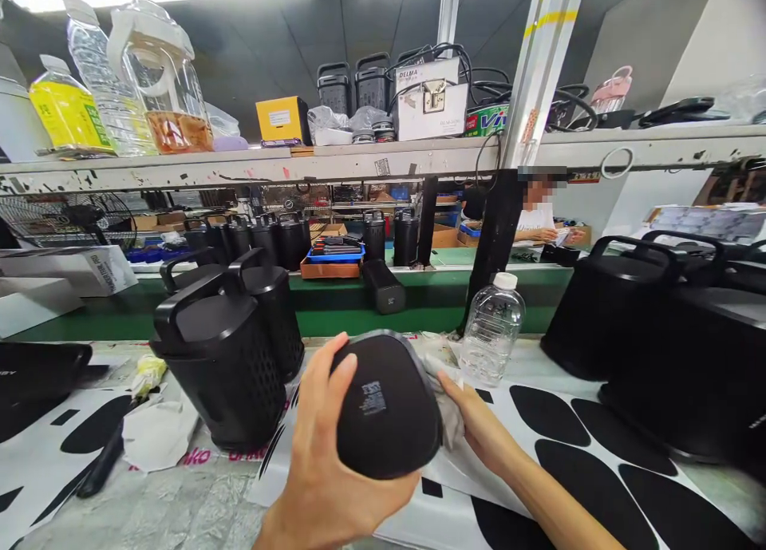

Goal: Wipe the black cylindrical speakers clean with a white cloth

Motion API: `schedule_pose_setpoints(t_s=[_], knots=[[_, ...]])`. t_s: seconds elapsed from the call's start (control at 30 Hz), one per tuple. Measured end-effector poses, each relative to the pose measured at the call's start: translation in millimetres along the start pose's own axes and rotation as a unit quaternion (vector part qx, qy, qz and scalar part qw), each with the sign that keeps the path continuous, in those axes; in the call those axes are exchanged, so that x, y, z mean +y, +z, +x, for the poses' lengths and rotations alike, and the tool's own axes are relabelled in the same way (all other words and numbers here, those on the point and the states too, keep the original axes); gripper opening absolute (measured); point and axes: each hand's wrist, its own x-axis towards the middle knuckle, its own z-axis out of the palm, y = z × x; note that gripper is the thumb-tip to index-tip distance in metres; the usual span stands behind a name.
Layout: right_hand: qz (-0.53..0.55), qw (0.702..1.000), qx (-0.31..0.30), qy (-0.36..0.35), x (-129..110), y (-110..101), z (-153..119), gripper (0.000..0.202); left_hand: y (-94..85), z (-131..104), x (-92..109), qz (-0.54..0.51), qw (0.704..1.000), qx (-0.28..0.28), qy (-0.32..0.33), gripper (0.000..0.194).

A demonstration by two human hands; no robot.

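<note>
A black speaker [388, 406], its rounded flat end with small printed text turned towards me, is held in front of me. My left hand [335, 446] grips it, the fingers at its upper left and the thumb side beneath. My right hand [479, 422] has its fingers closed on a pale cloth [452, 418], pressed against the speaker's right side. The far end of the speaker is hidden. Just left of my hands stand two upright black speakers with handles, the nearer speaker [221, 366] showing a perforated side.
A clear bottle [491, 326] stands behind my right hand. Sheets with black adhesive shapes [592, 470] cover the bench. Larger black speakers [604, 310] are at the right. A shelf [335, 160] crosses above, carrying bottles and boxes. Behind, a person [538, 215] works at another bench.
</note>
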Motion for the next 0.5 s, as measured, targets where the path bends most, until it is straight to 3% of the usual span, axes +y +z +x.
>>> schedule_pose_setpoints(t_s=[0.07, 0.1, 0.17, 0.23, 0.33, 0.4, 0.5], knots=[[0.041, 0.998, -0.016, 0.051, 2, -10, -5, 0.053, -4.2, -1, -4, -0.055, 0.99, 0.067, -0.107, 0.107], [0.037, 0.998, 0.021, 0.056, 4, -16, -9, 0.061, -5.5, -1, -7, -0.101, 0.975, 0.1, -0.172, 0.103], [-0.006, 0.994, 0.105, 0.023, 8, -28, -17, 0.067, -4.1, -6, -16, -0.211, 0.916, 0.157, -0.302, 0.091], [-0.078, 0.981, 0.168, -0.056, 14, -36, -23, 0.064, 3.9, -15, -29, -0.301, 0.842, 0.19, -0.405, 0.084], [-0.203, 0.954, 0.148, -0.166, 25, -37, -26, 0.056, 22.7, -38, -53, -0.35, 0.775, 0.153, -0.503, 0.08], [-0.274, 0.935, 0.12, -0.19, 34, -34, -24, 0.052, 32.9, -55, -68, -0.359, 0.746, 0.098, -0.553, 0.074], [-0.364, 0.893, 0.137, -0.229, 41, -26, -18, 0.05, 39.8, -72, -82, -0.374, 0.7, 0.058, -0.605, 0.065]])
